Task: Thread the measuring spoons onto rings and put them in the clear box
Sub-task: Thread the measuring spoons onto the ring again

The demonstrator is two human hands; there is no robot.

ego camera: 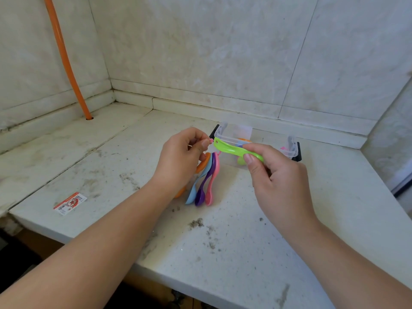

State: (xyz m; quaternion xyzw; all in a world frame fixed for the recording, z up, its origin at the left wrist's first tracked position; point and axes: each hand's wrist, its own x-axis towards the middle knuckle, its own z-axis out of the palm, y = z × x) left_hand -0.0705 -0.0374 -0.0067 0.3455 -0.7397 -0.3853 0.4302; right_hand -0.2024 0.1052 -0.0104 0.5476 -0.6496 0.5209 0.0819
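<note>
Sticker (70, 203) lies near-left on the counter (234, 237). Left hand (181, 158) pinches a pink ring (211, 140), with orange, blue, purple and pink spoons (206, 181) hanging below. Right hand (275, 175) grips a green spoon (236, 150), its holed end just beside the ring. Clear box (234, 132) stands behind.

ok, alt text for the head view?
Over a stained white counter, the right hand aims a green measuring spoon at the pink ring the left hand pinches; four spoons hang from it, before a clear box.
</note>
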